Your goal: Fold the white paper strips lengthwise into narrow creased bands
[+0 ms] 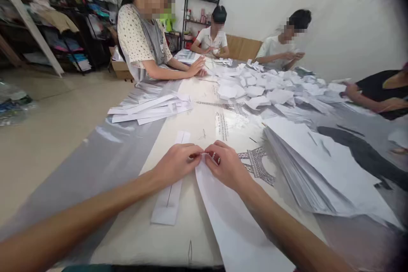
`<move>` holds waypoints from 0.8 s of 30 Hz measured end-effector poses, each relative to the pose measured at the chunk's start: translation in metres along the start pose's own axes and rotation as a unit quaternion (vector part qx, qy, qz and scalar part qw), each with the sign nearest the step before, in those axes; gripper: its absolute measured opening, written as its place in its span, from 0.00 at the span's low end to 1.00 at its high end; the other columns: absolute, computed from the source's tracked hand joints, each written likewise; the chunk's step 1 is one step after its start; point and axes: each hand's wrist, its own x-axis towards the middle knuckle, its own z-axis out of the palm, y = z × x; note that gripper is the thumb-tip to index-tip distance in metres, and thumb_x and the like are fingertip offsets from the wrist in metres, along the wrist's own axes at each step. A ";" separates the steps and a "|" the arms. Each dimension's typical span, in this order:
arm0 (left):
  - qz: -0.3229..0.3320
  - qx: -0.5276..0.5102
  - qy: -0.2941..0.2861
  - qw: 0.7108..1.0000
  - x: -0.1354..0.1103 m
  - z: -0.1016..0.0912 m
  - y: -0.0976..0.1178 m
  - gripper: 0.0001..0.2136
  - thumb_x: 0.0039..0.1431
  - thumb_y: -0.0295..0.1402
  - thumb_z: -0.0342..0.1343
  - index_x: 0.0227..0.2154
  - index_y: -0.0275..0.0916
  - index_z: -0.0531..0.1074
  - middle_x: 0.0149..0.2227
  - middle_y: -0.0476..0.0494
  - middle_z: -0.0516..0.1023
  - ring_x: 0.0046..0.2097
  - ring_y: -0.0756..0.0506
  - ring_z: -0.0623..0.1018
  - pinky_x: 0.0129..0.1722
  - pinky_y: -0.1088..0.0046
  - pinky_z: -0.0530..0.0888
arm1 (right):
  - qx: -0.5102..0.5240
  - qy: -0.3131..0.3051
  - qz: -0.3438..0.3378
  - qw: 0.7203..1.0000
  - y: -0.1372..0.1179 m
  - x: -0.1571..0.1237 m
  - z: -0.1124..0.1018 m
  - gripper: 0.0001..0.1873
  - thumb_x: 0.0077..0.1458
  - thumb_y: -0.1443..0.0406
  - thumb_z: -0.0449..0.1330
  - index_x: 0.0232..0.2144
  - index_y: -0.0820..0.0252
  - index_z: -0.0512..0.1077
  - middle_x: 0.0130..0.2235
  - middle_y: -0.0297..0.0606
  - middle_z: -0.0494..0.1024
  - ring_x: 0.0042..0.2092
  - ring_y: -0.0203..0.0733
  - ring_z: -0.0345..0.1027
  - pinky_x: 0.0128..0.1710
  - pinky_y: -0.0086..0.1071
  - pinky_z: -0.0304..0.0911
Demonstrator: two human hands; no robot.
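Both my hands meet at the top end of a white sheet of paper [236,208]. My left hand [178,161] pinches its upper left corner between thumb and fingers. Close beside it, my right hand [228,163] pinches the same edge from the right. The rest of the sheet hangs down toward me, partly behind my right forearm. Under my left wrist lies a white folded paper strip [165,208] with a dark line along its length, flat on the tabletop.
A thick stack of white paper [312,170] lies right of my hands. Several paper strips [149,108] are piled at left. Many folded paper pieces [270,87] cover the far table [105,170]. Several people sit around it, one person [149,42] at the left edge.
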 end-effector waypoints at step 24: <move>0.008 -0.140 -0.063 0.988 0.008 -0.019 -0.012 0.11 0.67 0.39 0.56 0.47 0.44 0.78 0.52 0.43 0.77 0.40 0.48 0.81 0.41 0.72 0.81 | 0.231 0.001 0.034 0.972 0.016 0.015 0.006 0.07 0.52 0.63 0.62 0.36 0.55 0.73 0.35 0.34 0.77 0.32 0.38 0.68 0.34 0.34 0.67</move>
